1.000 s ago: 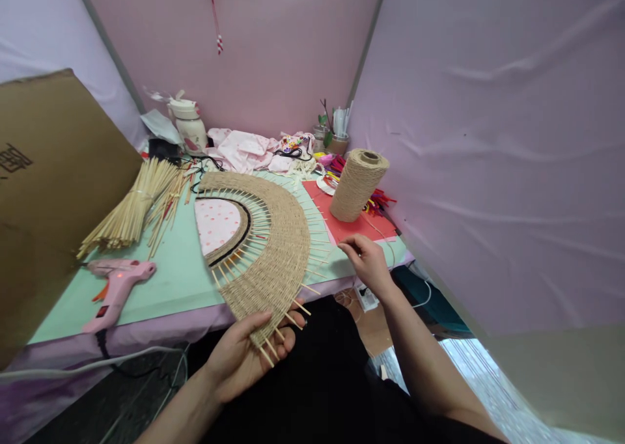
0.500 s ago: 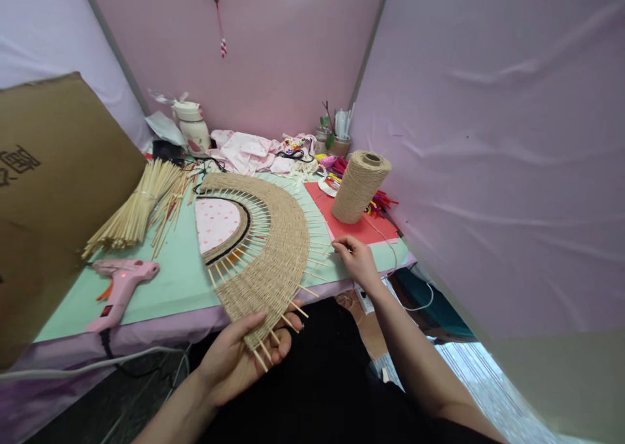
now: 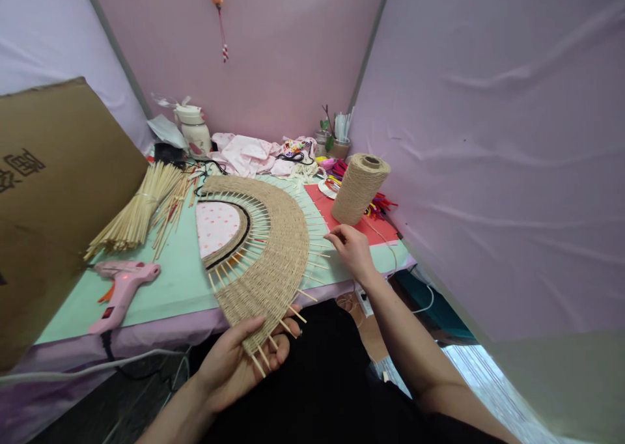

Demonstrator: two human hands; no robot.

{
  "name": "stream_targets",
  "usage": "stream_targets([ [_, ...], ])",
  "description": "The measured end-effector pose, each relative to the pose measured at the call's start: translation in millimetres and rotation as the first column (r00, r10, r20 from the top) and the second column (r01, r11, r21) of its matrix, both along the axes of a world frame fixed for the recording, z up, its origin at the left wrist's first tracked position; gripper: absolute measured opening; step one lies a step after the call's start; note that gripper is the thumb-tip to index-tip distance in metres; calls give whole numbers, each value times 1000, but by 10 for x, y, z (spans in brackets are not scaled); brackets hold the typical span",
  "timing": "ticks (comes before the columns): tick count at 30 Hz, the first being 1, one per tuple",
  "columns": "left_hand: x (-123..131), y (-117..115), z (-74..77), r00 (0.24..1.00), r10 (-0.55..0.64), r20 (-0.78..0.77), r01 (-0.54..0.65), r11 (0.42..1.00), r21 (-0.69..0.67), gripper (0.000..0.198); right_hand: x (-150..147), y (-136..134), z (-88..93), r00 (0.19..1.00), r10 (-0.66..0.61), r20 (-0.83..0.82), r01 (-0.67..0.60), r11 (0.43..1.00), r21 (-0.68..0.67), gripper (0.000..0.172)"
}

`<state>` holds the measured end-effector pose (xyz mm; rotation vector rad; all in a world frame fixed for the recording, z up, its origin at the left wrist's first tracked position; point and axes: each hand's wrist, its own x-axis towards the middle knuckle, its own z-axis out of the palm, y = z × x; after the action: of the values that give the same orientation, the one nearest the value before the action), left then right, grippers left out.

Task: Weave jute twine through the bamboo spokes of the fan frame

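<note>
A half-round woven fan [image 3: 280, 242] with thin sticks poking out along its outer edge lies partly on the green table cover. Its near end is gripped by my left hand [image 3: 244, 353], thumb on top and fingers beneath. My right hand [image 3: 351, 249] is pinched at the tips of the sticks on the fan's right edge; what lies between the fingertips is too small to make out. Behind that hand a cone of twine [image 3: 361, 189] stands on red paper [image 3: 383, 231], with a strand trailing down from it.
A pink glue gun [image 3: 124, 288] rests at the left, below a bundle of pale sticks [image 3: 141, 209]. A cardboard sheet [image 3: 53, 203] stands far left. At the back are a white bottle [image 3: 194, 131], pink cloth [image 3: 247, 154] and a small potted plant [image 3: 329, 138].
My right hand has moved slightly up and left along the stick tips. My left hand still holds the fan, whose near end has shifted very little.
</note>
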<state>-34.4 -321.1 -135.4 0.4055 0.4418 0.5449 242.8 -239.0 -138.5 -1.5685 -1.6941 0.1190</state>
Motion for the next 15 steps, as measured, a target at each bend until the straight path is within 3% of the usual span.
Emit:
stream_targets([
  [7,-103,-3,-17,1000,-11,21,11,999,44,39,77,153,60,992,105,-74,-111,990,-85,16],
  [11,-144,3,-7,998,-5,68,2,999,54,39,2,209,-4,956,18,-291,-67,985,-159,22],
  [15,-63,15,60,990,-23,139,9,995,100,41,-228,326,-183,839,-52,-541,-43,986,-162,31],
])
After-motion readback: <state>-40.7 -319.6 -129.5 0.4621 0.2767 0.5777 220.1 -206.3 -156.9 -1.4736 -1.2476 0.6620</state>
